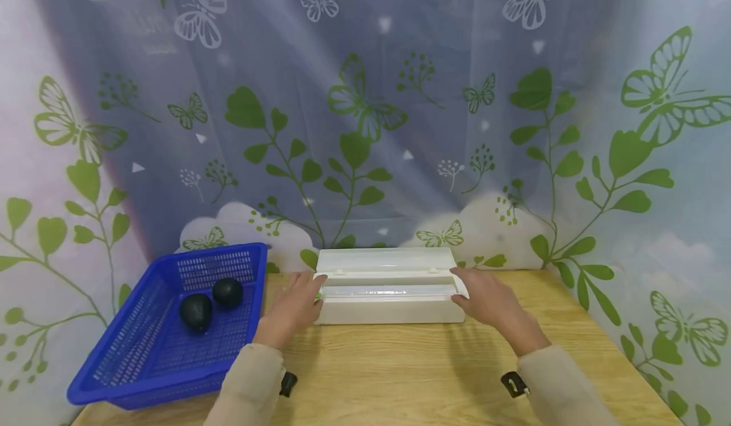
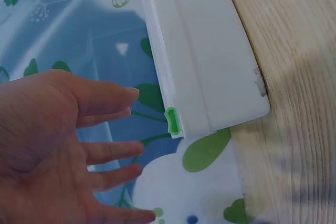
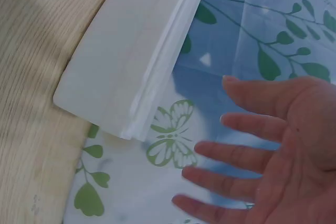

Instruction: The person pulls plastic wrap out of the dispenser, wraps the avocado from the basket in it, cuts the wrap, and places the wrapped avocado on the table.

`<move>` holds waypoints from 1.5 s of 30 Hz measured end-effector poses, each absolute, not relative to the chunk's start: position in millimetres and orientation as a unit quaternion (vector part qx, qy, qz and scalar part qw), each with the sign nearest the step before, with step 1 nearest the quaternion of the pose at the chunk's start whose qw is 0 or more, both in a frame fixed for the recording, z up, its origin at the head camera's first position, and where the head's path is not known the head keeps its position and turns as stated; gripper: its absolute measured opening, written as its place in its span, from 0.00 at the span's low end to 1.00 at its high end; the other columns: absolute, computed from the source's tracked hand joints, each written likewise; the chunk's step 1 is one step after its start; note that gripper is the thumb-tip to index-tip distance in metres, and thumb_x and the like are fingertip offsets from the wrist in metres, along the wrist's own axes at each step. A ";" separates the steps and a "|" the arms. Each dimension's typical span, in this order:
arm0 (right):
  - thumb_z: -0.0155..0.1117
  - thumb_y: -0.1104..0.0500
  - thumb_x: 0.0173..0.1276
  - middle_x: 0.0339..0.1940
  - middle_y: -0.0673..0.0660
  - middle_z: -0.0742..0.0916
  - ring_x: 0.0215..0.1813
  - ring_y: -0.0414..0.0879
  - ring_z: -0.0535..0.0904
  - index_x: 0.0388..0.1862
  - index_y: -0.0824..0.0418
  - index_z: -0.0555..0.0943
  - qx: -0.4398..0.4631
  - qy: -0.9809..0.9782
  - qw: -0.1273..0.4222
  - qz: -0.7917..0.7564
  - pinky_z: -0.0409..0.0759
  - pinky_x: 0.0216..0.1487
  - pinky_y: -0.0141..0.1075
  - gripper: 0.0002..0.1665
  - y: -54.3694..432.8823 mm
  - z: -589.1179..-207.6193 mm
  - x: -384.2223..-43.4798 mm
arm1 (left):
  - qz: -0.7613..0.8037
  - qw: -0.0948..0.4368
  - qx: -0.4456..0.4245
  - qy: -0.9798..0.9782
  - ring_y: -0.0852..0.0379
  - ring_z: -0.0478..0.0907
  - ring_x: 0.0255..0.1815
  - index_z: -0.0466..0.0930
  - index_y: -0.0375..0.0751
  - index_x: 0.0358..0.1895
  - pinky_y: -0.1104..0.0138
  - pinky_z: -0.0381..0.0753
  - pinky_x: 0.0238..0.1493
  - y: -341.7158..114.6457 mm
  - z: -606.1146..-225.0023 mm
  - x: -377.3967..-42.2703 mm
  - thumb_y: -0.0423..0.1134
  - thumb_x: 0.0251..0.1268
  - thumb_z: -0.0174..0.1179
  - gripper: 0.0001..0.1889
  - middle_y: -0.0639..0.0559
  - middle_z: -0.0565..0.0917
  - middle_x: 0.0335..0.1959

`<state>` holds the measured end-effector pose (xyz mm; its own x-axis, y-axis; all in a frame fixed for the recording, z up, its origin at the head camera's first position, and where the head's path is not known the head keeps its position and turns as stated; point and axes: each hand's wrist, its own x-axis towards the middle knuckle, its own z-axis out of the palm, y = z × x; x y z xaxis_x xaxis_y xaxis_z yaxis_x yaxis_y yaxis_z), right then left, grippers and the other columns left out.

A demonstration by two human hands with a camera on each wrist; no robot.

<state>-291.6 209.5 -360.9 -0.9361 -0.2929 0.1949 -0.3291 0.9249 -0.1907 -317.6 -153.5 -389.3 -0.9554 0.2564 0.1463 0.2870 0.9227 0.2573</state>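
Observation:
A long white cling film dispenser (image 1: 391, 312) lies on the table with its lid (image 1: 385, 260) tilted back. Inside it runs a shiny clear roll of cling film (image 1: 377, 291). My left hand (image 1: 292, 306) is at the dispenser's left end, and my right hand (image 1: 492, 297) is at its right end. Both wrist views show the fingers straight and spread, with a gap to the dispenser. A small green slider (image 2: 172, 121) sits at the left end of the dispenser in the left wrist view.
A blue plastic basket (image 1: 171, 385) stands on the left of the wooden table (image 1: 394, 375). Two dark avocado-like fruits, a nearer one (image 1: 196, 312) and a farther one (image 1: 227, 292), lie in it. A butterfly-and-leaf patterned curtain (image 1: 365, 178) hangs behind and along the sides.

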 end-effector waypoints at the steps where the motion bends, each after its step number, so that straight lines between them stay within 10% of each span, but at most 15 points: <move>1: 0.70 0.58 0.71 0.62 0.69 0.85 0.58 0.66 0.84 0.67 0.66 0.77 0.167 -0.976 0.086 0.114 0.85 0.51 0.57 0.29 209.7 -360.8 -296.2 | -0.142 0.057 -0.144 -0.978 0.31 0.63 0.76 0.71 0.39 0.72 0.26 0.66 0.67 -153.9 -389.4 -320.7 0.34 0.74 0.60 0.25 0.32 0.71 0.73; 11: 0.71 0.71 0.64 0.49 0.63 0.91 0.51 0.61 0.87 0.49 0.66 0.87 0.232 -0.954 0.107 0.154 0.87 0.51 0.52 0.15 202.1 -377.4 -339.9 | -0.165 0.048 -0.187 -0.967 0.34 0.79 0.62 0.82 0.36 0.61 0.43 0.81 0.61 -154.7 -385.7 -345.9 0.26 0.64 0.64 0.21 0.35 0.84 0.58; 25: 0.58 0.84 0.59 0.49 0.64 0.91 0.55 0.63 0.86 0.46 0.65 0.88 0.230 -0.958 0.094 0.141 0.86 0.55 0.52 0.24 188.8 -413.2 -364.8 | -0.206 0.008 -0.186 -0.961 0.39 0.83 0.57 0.85 0.35 0.57 0.42 0.82 0.58 -153.2 -395.2 -361.3 0.23 0.62 0.63 0.19 0.38 0.87 0.52; 45: 0.60 0.73 0.73 0.40 0.61 0.90 0.44 0.56 0.87 0.42 0.66 0.86 0.164 -0.951 0.144 0.217 0.87 0.46 0.47 0.09 203.2 -422.5 -374.7 | -0.241 0.017 -0.157 -0.957 0.46 0.84 0.50 0.89 0.37 0.46 0.49 0.82 0.57 -146.4 -403.2 -373.8 0.37 0.67 0.68 0.10 0.43 0.89 0.47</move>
<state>-374.7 203.2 -422.5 -0.9047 -0.2499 0.3452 -0.3749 0.8518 -0.3659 -373.8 -146.4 -403.2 -0.9498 0.2932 0.1091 0.3099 0.8338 0.4569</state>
